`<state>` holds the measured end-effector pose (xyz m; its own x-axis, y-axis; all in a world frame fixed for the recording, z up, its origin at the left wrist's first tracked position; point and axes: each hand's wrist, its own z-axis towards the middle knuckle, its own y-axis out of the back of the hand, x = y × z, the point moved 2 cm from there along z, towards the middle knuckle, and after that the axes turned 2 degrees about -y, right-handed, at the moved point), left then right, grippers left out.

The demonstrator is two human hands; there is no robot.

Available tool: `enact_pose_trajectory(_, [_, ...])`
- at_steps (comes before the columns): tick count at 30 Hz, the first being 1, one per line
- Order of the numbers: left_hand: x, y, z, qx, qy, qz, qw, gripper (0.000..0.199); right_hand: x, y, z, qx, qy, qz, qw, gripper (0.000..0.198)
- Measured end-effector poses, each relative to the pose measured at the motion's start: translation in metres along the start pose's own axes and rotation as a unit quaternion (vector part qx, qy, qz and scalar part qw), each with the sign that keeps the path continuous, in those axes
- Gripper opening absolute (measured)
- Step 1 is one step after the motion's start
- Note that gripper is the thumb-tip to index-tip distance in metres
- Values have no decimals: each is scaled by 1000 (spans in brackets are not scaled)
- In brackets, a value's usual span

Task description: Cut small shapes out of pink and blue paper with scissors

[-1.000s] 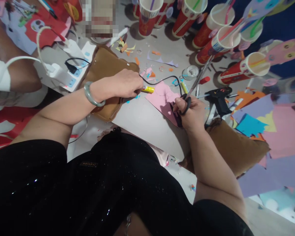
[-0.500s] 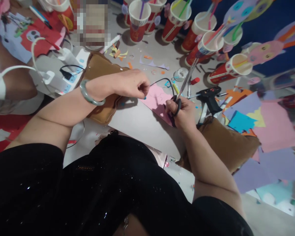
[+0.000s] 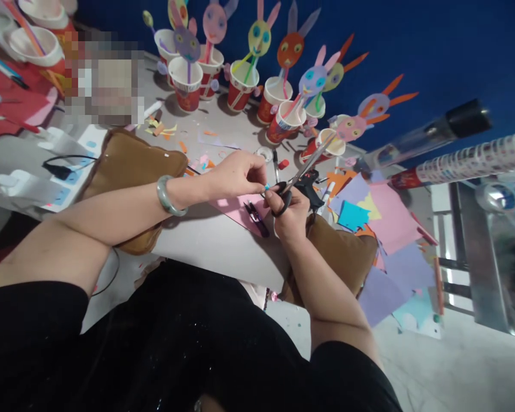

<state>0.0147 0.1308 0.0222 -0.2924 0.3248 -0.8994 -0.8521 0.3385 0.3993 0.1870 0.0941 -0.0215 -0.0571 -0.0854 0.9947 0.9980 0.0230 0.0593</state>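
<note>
My left hand (image 3: pixel 238 174), a bracelet on its wrist, has its fingertips pinched around a tiny blue piece (image 3: pixel 266 187). Its kind is too small to make out. Black-handled scissors (image 3: pixel 311 160) are in my right hand (image 3: pixel 292 217), blades pointing up and away from me. The right thumb and forefinger come close to the blue piece; whether they touch it I cannot tell. Below both hands lies a sheet of pink paper (image 3: pixel 227 207) on the white table (image 3: pixel 206 237). A small dark purple cutting tool (image 3: pixel 256 216) rests on that paper.
Red paper cups (image 3: pixel 186 94) with rabbit faces on straws line the back. Brown cushions (image 3: pixel 131 171) lie under my left forearm and beside my right arm (image 3: pixel 343 246). A black glue gun (image 3: pixel 309 191), coloured paper sheets (image 3: pixel 395 214) and a power strip (image 3: pixel 72 177) surround the work area.
My hands have come together, with the left fingertips now near the right thumb and the scissors. The view has turned to the right, showing more of the rabbit cups and blue wall.
</note>
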Motion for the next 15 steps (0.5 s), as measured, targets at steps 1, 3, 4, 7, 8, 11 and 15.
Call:
enact_pose_trajectory(1, [2,-1,0,-1,-3,-14,1000,8,1,0,0,-3,-6,-7,1000,27])
enact_pose_trajectory(3, [6,-3,0,-3,-3,-46,999,9,2,0,1,-5,-18,-22,1000,27])
enact_pose_trajectory(4, [8,-4,0,-5,0,-61,998,10,3,-1,2,-6,-21,-30,999,27])
enact_pose_trajectory(7, [14,-5,0,-14,7,-99,995,12,4,-1,3,-3,-24,-53,998,26])
enact_pose_trajectory(8, [16,-6,0,-15,7,-108,994,13,4,-1,3,0,-25,-61,998,26])
enact_pose_trajectory(11, [20,-7,-2,-15,5,-124,992,14,5,-2,4,11,-32,-82,996,28])
enact_pose_trajectory(15, [19,-9,-6,-18,18,-154,988,13,4,-3,4,28,-37,-83,995,31])
